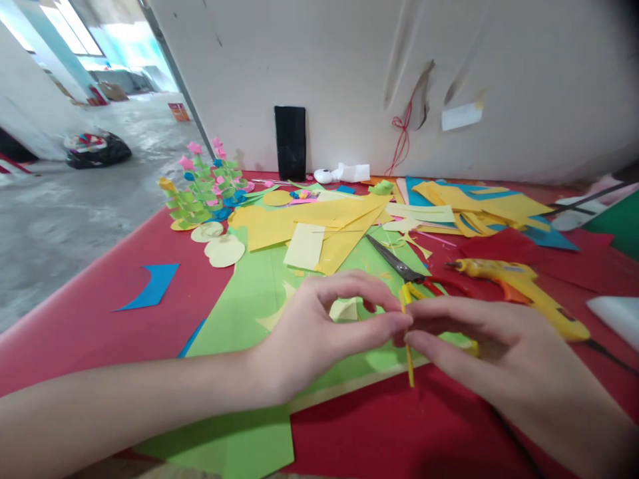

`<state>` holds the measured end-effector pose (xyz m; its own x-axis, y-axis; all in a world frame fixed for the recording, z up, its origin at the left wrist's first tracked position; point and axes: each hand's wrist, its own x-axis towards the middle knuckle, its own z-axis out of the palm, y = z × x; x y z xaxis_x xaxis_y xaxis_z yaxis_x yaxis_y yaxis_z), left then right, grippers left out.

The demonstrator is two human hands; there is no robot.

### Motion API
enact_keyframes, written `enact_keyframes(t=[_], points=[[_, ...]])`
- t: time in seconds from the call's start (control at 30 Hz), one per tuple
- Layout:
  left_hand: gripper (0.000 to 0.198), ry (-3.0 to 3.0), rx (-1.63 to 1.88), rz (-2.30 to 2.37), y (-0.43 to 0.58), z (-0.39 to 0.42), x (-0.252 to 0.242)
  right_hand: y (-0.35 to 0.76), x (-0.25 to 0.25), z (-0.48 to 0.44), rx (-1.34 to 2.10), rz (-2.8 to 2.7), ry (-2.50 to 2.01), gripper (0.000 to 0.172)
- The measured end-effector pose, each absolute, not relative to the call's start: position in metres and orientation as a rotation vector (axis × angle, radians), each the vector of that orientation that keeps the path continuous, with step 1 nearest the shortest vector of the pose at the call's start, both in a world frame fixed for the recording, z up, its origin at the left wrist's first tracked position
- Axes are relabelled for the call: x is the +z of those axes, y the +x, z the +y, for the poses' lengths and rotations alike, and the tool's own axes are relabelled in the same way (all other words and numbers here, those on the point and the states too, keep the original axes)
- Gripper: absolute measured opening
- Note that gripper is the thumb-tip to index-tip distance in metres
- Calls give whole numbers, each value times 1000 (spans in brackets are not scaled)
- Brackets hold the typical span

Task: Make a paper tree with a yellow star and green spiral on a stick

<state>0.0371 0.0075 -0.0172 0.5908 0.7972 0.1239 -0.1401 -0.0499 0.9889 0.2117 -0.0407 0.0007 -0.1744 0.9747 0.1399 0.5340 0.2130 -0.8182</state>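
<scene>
The left hand (319, 326) and right hand (492, 336) pinch a narrow yellow paper strip (410, 367) between thumbs and fingers, above a light-green paper sheet (237, 332). Just beyond lie red-handled metal scissors (399, 264); right of them, a yellow plastic glue gun (542, 299) rests on the red-covered counter (100, 326). Pink-topped green paper stems (200, 199) stand far left.

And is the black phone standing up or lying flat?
Standing up: the black phone is on its short end at the back of the red table, with the pale wall behind it.
</scene>
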Motion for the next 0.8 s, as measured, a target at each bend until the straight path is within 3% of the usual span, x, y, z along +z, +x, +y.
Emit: enact_keyframes(t=[0.13, 0.3, 0.63, 0.8], points=[[9, 1430, 732, 616, 36, 3, -12, 218, 5, -42, 618, -1717, -1358, 7], [10, 1433, 608, 655, 38, 1, -12, 214, 6, -43, 907, -1656, -1313, 4], [3, 1529, 530, 642, 40, 3, -9, 223, 10, -39, 1042, -1741, -1360, 11], [11, 1688, 471, 653, 39, 6, -14, 226, 10, -38, 1116, -1778, -1362, 14]])
